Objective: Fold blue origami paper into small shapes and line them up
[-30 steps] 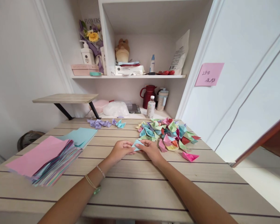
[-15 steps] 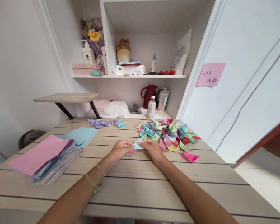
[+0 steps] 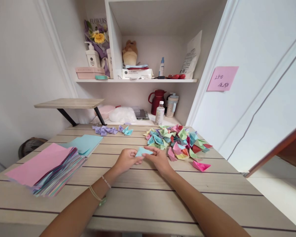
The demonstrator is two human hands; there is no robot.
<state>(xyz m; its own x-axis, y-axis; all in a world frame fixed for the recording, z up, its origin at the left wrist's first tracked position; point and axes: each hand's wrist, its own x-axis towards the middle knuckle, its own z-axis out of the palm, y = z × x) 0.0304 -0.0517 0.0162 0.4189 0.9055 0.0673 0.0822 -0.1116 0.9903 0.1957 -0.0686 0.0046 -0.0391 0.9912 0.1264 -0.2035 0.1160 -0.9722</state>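
Observation:
A small folded piece of light blue paper [image 3: 142, 151], roughly triangular, is held between both hands above the table. My left hand [image 3: 127, 160] pinches its left side, fingers curled. From the right, my right hand [image 3: 159, 159] grips it with thumb in front and fingers behind. Just beyond the right hand lies a heap of folded paper boats [image 3: 180, 140] in several colours. One bright pink boat [image 3: 201, 166] sits apart at its near right edge. Purple folded papers [image 3: 105, 130] and a light blue boat [image 3: 127, 131] form a row at the back left.
At left lies a fanned stack of coloured paper [image 3: 43, 163], pink on top, beside light blue sheets [image 3: 85, 144]. A small raised shelf [image 3: 70, 103] stands behind them. A bottle [image 3: 160, 113] and a red jug [image 3: 157, 101] stand in the cabinet at the table's back edge.
The light blue paper has shifted slightly left and turned, showing more of its triangular shape. My right thumb has slid left along its lower edge.

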